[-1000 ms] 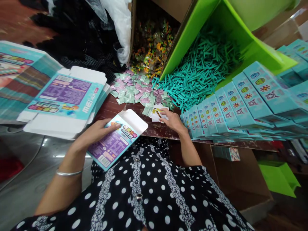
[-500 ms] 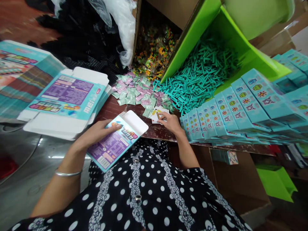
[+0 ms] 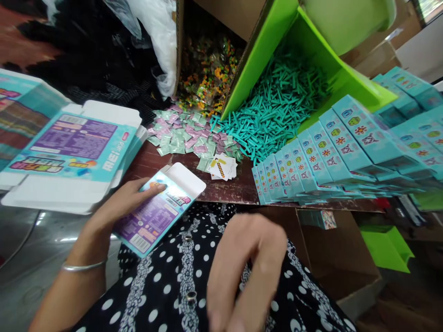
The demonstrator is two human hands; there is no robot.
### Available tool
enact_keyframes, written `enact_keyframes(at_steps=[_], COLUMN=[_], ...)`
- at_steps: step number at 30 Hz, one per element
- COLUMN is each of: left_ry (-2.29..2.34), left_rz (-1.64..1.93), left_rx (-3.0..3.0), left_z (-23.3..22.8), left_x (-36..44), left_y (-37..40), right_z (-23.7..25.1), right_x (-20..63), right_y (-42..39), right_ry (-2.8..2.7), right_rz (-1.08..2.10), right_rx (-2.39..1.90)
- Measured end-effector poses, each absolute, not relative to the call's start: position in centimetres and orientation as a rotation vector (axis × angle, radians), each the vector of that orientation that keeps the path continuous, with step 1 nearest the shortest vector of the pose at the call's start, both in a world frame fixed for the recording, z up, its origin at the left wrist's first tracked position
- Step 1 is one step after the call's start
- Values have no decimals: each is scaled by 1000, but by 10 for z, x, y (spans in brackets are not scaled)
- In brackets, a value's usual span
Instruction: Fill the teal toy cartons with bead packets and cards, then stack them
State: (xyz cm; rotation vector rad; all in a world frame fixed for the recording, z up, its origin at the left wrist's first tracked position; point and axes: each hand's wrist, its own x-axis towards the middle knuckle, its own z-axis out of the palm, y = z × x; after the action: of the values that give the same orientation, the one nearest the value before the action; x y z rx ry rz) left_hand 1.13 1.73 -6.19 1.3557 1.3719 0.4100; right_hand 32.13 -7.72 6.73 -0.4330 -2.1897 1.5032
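Observation:
My left hand (image 3: 133, 199) grips a flat-sided blue and purple printed carton (image 3: 154, 216), thumb across its front. The carton's white end flap (image 3: 188, 179) stands open, pointing up and right. My right hand (image 3: 247, 267) is raised close to the camera, over my lap. Its fingers curl down, with thumb and forefinger drawn together at the lower edge; they are blurred and I see nothing in them. A small pile of white printed cards (image 3: 223, 167) lies on the table edge. Green and pink sachets (image 3: 190, 133) are heaped behind the cards.
Flattened cartons (image 3: 76, 143) are stacked at left. A green bin (image 3: 349, 69) spills teal sticks (image 3: 277, 110); a cardboard box (image 3: 254, 18) holds bags of orange and green pieces (image 3: 214, 78). Filled-out cartons (image 3: 311, 157) stand in rows at right. Below is an open brown box (image 3: 339, 258).
My right hand has left the card pile and come back and up toward the camera. My left hand keeps hold of the carton. The view has shifted slightly right.

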Motion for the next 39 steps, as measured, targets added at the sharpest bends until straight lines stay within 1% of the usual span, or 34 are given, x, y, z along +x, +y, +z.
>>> enact_keyframes(at_steps=[2,5,6,7,10,13,18,22,24,28,32,34,36,39], left_ry=[1359,1363,1371,1377,1368,1355,1381,1377,1384,1377,1372,1370,1366,1353], left_rz=[409,406,403,407,430,435,432,444,453,451,441,439,440,446], left_rx=[1359,1345,1342,1342,1345,1329,1330,1344,1347,1351,1330,1339,1349,1342], left_z=[-62,-64,-64,-64,-61,-57,-53,-54,-54,-53,-53,-54,-56,-58], left_x=[11,11,11,12,14,15,14,14,15,17,17,16,16,15], left_y=[17,19,19,19,17,15,15,16,16,16,16,16,17,17], right_z=[58,35,25,14,-17,-39,-52,-56,-57,-53,-35,-21,-5,16], right_x=[330,344,348,352,361,367,376,378,378,383,396,404,411,417], right_y=[-57,-17,-5,5,22,23,17,17,19,21,26,34,49,86], right_ry=[-2080,-1997,-2053,-2136,-2356,-2440,-2431,-2342,-2330,-2309,-2190,-2022,-1861,-1761], right_rz=[1056,255,108,42,83,116,6,-125,-139,-40,83,3,-148,-343], right_rx=[-648,-1265,-1463,-1626,-1896,-1927,-1860,-1911,-1932,-1947,-1922,-1948,-1943,-1890])
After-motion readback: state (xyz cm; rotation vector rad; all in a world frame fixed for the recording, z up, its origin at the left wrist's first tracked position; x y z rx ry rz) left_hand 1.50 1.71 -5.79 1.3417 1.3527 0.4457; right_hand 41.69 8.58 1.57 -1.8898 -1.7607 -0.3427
